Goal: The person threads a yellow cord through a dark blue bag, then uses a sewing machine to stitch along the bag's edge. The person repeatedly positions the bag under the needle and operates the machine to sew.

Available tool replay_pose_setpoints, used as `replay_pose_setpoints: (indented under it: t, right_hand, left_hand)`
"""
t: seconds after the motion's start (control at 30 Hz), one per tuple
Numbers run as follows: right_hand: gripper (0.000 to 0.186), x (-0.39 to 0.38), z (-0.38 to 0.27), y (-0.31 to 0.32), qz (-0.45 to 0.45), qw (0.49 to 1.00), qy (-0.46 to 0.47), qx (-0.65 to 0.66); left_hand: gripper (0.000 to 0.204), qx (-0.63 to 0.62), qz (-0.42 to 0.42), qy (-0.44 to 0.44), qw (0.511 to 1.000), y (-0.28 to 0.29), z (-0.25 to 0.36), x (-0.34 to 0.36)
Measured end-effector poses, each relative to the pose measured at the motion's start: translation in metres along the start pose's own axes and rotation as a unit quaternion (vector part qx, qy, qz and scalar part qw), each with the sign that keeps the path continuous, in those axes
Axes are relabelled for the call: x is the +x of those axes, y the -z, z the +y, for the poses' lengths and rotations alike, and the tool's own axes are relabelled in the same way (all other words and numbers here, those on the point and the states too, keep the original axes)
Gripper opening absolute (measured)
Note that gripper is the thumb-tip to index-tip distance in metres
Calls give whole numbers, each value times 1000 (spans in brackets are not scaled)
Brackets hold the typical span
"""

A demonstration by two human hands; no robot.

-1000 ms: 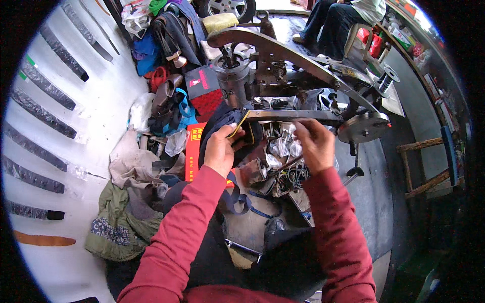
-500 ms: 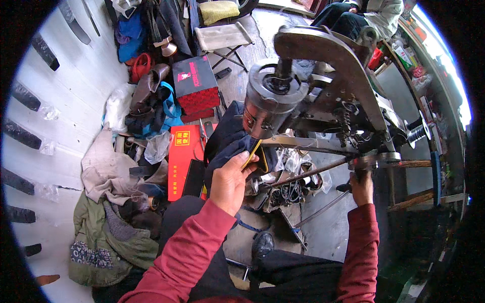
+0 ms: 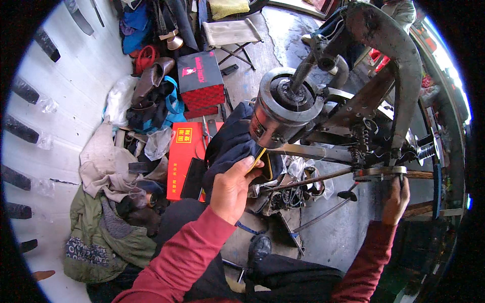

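Note:
In front of me is a hand-cranked sewing machine (image 3: pixel 288 108) of worn dark metal with a round cylindrical head. My left hand (image 3: pixel 233 189) pinches a dark navy cloth piece (image 3: pixel 230 139) by its yellow-trimmed edge, just below the head. The cloth's far part bunches to the left of the head, and the machine hides where needle and cloth meet. My right hand (image 3: pixel 396 202) is closed at the rim of the machine's hand wheel (image 3: pixel 376 173), fingers pointing up. The exact grip on the wheel is partly hidden.
Left of the cloth lie a red box (image 3: pixel 184 151) and a black-and-red box (image 3: pixel 202 81). A folding stool (image 3: pixel 232 33) stands beyond them. Clothes, including a green jacket (image 3: pixel 108 242), pile up at the left. Metal rods and a heap of scraps (image 3: pixel 293 187) lie below the machine.
My right hand has moved to the right along the wheel. The machine's upper linkage has shifted and its post now tilts. My left hand keeps its pinch on the cloth; the view has shifted slightly.

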State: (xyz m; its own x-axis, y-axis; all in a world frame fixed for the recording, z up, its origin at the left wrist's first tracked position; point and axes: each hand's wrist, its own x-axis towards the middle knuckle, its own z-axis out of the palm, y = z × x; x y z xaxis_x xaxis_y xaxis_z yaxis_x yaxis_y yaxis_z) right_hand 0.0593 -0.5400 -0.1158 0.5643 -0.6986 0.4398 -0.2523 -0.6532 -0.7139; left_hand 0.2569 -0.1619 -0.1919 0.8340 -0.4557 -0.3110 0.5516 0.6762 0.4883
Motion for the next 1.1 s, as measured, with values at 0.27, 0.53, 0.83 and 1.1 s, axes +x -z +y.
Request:
replay_pose_setpoints:
  t: [0.27,0.53,0.83,1.1]
  right_hand:
    - [21,-17,127,-20,-73,950,-303,-11]
    - [22,-19,-2,-16,-112,984,-99,99]
    - [21,-26,139,-25,-40,990,-130,-40]
    - [27,-83,15,-89,-138,809,-515,247]
  left_hand:
    - [20,-2,2,-5,1000,-2,-4,-1]
    - [20,-4,0,-13,1000,-10,-9,-2]
    - [21,-4,-9,-11,1000,-12,-10,-1]
    - [22,5,-10,-5,1000,-7,-9,2]
